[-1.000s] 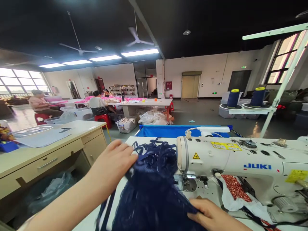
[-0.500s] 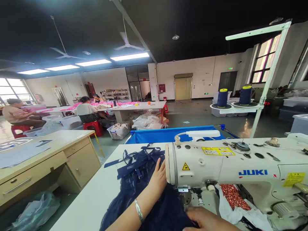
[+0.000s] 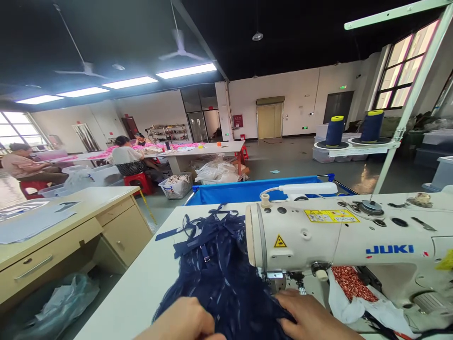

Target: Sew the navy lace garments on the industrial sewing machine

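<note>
A heap of navy sheer fabric with straps and a small metal slider (image 3: 222,269) lies on the white sewing table (image 3: 141,264), left of the JUKI sewing machine (image 3: 304,236). My right hand (image 3: 300,311) pinches the navy fabric between thumb and fingers, just in front of the needle area. At the bottom edge my left hand (image 3: 187,318) is curled closed over the near left part of the heap. Its fingertips are cut off by the frame, so whatever it holds is hidden.
A white bag of small copper-red pieces (image 3: 350,285) sits under the machine arm. Two navy thread cones (image 3: 334,132) stand on a rack behind. A blue cloth bin (image 3: 255,189) adjoins the table's far edge. A wooden desk (image 3: 120,231) stands left; several people sit beyond.
My left hand has drawn back from beside the machine head to the bottom edge, and its fingers have curled. My right hand stays on the fabric. The view has shifted slightly.
</note>
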Available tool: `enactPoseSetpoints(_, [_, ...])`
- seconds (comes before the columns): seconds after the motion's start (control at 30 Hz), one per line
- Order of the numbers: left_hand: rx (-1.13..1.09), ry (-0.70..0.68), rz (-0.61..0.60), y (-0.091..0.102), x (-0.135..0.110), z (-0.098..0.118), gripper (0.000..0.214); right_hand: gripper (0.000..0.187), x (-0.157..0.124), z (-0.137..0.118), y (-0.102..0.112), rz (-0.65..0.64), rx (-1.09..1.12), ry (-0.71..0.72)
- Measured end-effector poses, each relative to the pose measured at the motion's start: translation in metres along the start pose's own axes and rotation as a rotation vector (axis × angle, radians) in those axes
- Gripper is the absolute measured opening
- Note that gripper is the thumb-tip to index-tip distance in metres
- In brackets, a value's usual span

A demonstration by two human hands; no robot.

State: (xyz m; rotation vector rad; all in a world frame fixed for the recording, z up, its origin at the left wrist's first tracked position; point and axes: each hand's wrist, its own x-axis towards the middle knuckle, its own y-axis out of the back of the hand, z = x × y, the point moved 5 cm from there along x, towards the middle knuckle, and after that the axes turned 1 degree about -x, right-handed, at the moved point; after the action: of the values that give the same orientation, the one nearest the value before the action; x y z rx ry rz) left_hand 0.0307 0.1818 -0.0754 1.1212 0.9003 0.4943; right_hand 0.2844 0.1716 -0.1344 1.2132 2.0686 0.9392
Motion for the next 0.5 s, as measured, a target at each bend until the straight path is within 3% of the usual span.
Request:
enactPoseSetpoints(0.07, [0.132, 0.315, 0.025, 0.009, -0.015, -0.038, 0.029, 0.018, 0.001, 0.002, -0.002, 0.002, -0.027, -0.006])
enactPoseSetpoints(0.13, [0.21, 0.499, 0.065, 0.022, -0.026, -0.064, 0.026, 0.017, 0.002, 0.004, -0.005, 0.0, -0.057, -0.024])
enactPoseSetpoints(0.2, [0.164, 0.482, 0.16, 0.036, -0.024, -0.07, 0.031, 0.016, 0.002, 0.004, -0.007, -0.002, -0.077, -0.034])
enactPoseSetpoints(0.33, [-0.173, 0.251, 0.341, 0.048, 0.019, -0.045, 0.043, 0.015, 0.001, 0.004, -0.007, 0.025, -0.071, -0.026])
enactPoseSetpoints(0.5, [-0.136, 0.344, 0.341, 0.041, 0.083, -0.025, 0.058, 0.014, 0.001, 0.006, -0.009, 0.038, -0.089, -0.026])
